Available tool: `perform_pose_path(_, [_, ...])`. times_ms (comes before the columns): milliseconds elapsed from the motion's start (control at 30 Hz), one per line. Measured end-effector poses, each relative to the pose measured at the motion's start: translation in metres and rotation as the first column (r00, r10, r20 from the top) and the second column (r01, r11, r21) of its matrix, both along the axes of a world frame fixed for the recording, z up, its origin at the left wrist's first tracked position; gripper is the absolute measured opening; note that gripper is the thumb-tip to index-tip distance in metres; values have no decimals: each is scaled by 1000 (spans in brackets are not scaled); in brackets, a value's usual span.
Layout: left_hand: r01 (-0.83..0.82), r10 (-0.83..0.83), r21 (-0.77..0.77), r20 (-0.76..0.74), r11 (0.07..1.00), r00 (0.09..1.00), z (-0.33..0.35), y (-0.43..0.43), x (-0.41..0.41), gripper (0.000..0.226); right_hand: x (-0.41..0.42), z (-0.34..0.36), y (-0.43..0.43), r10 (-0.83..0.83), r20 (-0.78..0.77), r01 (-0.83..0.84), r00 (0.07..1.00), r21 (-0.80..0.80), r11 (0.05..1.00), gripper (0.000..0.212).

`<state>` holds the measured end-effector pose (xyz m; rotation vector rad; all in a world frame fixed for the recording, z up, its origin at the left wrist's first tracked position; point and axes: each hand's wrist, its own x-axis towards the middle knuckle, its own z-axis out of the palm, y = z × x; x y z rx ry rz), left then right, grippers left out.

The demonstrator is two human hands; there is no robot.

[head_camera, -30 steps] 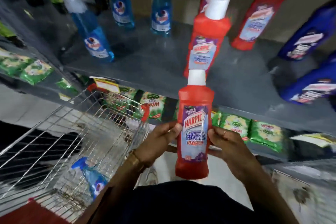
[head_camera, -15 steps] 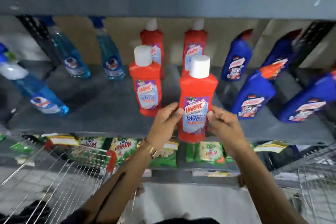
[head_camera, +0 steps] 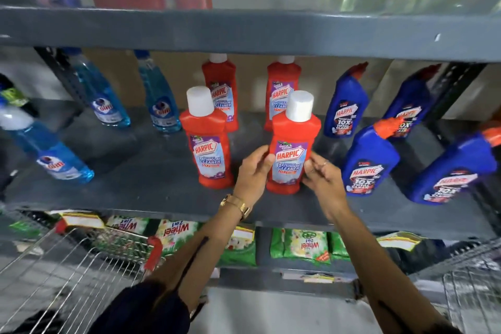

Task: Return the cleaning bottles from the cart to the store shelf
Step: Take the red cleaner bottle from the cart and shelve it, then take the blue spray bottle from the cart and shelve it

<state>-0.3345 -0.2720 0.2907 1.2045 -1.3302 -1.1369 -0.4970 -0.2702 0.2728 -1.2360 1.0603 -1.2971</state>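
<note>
A red Harpic bathroom cleaner bottle [head_camera: 294, 149] with a white cap stands upright on the grey middle shelf [head_camera: 135, 200], near its front. My left hand [head_camera: 253, 173] grips its left side, thumb on the label. My right hand [head_camera: 322, 179] presses curled fingers against its right side. Another red Harpic bottle [head_camera: 207, 149] stands just to its left, and two more [head_camera: 222, 89] [head_camera: 283, 87] stand behind. The wire cart [head_camera: 81, 266] is at the lower left; what is inside it is out of view.
Blue Colin spray bottles [head_camera: 103, 100] stand left on the shelf, blue Harpic toilet cleaners [head_camera: 368, 163] right. The upper shelf edge [head_camera: 244, 30] hangs close overhead. Green Wheel packets [head_camera: 301, 247] fill the shelf below. A second wire cart [head_camera: 474, 295] is at the lower right.
Both hands lifted the red bottle from above the cart up and forward and set it on the middle shelf beside the other red bottle. The view tilted up toward the shelves.
</note>
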Motion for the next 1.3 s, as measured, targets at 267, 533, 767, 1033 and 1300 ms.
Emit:
perform_pose_path(267, [-185, 185, 13, -47, 983, 982, -47, 69, 29, 29, 47, -33, 68, -495, -25, 495, 868, -8, 869, 17])
perform_pose_path(533, [-575, 582, -90, 142, 813, 801, -77, 183, 161, 27, 186, -55, 160, 204, -322, -208, 924, 23, 978, 7])
perform_pose_path(767, [-866, 780, 411, 426, 284, 458, -204, 320, 313, 31, 321, -98, 212, 521, -741, -671, 424, 130, 730, 9])
perform_pose_path(1033, [-782, 485, 618, 662, 80, 572, -300, 410, 353, 42, 391, -153, 240, 299, -942, -655, -152, 323, 683, 21])
perform_pose_path(1300, [-546, 527, 835, 492, -61, 693, -335, 409, 354, 36, 397, -168, 241, 175, -949, -656, -262, 308, 689, 21])
